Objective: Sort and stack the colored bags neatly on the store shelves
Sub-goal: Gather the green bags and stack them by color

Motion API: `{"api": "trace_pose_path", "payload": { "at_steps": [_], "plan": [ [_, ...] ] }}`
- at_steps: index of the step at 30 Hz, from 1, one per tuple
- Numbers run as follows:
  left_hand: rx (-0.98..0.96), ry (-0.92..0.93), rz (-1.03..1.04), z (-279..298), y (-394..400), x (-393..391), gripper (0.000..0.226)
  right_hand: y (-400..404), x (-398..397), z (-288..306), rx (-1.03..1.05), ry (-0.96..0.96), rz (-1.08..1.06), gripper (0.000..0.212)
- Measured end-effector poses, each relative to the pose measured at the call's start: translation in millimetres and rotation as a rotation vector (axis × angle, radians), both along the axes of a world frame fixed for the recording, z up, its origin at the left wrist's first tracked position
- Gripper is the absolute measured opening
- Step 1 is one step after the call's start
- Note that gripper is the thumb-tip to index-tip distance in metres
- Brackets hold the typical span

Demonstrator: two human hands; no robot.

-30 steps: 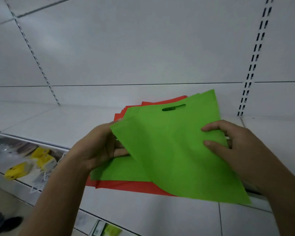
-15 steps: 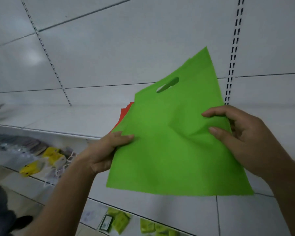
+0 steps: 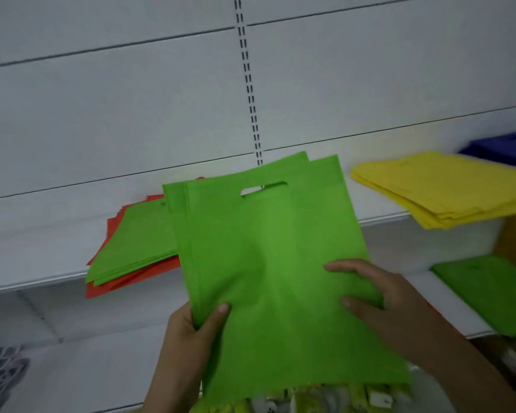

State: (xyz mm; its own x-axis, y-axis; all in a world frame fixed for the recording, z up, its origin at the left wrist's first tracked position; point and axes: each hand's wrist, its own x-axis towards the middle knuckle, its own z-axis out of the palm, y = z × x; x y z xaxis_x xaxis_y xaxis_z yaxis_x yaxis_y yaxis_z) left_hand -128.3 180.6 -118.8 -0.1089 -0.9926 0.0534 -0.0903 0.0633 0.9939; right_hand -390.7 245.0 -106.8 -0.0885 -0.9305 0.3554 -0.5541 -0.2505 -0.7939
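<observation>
At nine o'clock a green pile [image 3: 137, 242] sits on red bags [image 3: 131, 280] on the shelf [image 3: 27, 263]. The left hand [image 3: 191, 332] pinches the green bag [image 3: 268, 263], now lifted off that pile. The right hand [image 3: 379, 299] holds it too. At three o'clock, yellow bags [image 3: 441, 189]. It needs a green stack.

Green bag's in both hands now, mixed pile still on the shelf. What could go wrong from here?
The green bag hangs unsupported, pinched by the left hand and right hand; it could sag or fold. The green stack sits skewed on the red bags overhanging the shelf edge; adding bags carelessly might slide them off.
</observation>
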Motion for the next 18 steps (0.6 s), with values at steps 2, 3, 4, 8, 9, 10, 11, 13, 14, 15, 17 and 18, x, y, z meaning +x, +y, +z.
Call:
{"api": "trace_pose_path", "payload": {
  "at_steps": [2, 3, 4, 8, 9, 10, 11, 13, 14, 15, 17, 18],
  "plan": [
    [-0.006, -0.004, -0.047, -4.7, 9.4, -28.4, 0.012, 25.0, -25.3, -10.8, 0.009, -0.045, -0.106, 0.052],
    [-0.008, -0.005, -0.076, -6.6, 15.0, -44.4, 0.01, 37.8, -38.2, -15.6, 0.009, -0.067, -0.158, 0.049],
    [-0.007, -0.003, -0.11, -8.0, 21.5, -61.4, 0.01, 50.9, -51.1, -19.5, 0.004, -0.089, -0.206, 0.046],
    [-0.007, -0.003, -0.224, -18.3, 50.7, -132.8, 0.014, 105.4, -104.0, -32.4, 0.009, -0.095, -0.363, 0.042],
    [0.0, -0.008, -0.252, -20.9, 59.2, -151.8, 0.014, 119.7, -118.9, -36.2, 0.029, -0.091, -0.379, 0.045],
    [0.006, -0.012, -0.28, -24.4, 67.1, -169.6, 0.015, 132.9, -133.3, -40.2, 0.054, -0.086, -0.384, 0.049],
    [0.008, -0.014, -0.298, -28.4, 75.5, -187.1, 0.015, 144.3, -147.8, -43.9, 0.087, -0.081, -0.383, 0.054],
    [0.016, -0.027, -0.31, -41.1, 91.1, -218.9, 0.016, 165.2, -176.1, -54.1, 0.168, -0.063, -0.371, 0.06],
    [0.028, -0.032, -0.313, -48.9, 98.0, -233.4, 0.018, 173.9, -189.6, -60.1, 0.191, -0.052, -0.371, 0.062],
    [0.045, -0.027, -0.319, -55.3, 106.4, -247.9, 0.019, 182.3, -201.9, -65.4, 0.201, -0.041, -0.377, 0.062],
    [0.075, -0.018, -0.33, -70.0, 119.8, -273.1, 0.023, 195.9, -224.5, -76.7, 0.218, -0.029, -0.388, 0.06],
    [0.087, -0.026, -0.348, -77.9, 123.8, -284.0, 0.025, 201.1, -235.3, -82.8, 0.23, -0.031, -0.395, 0.06]
  ]
}}
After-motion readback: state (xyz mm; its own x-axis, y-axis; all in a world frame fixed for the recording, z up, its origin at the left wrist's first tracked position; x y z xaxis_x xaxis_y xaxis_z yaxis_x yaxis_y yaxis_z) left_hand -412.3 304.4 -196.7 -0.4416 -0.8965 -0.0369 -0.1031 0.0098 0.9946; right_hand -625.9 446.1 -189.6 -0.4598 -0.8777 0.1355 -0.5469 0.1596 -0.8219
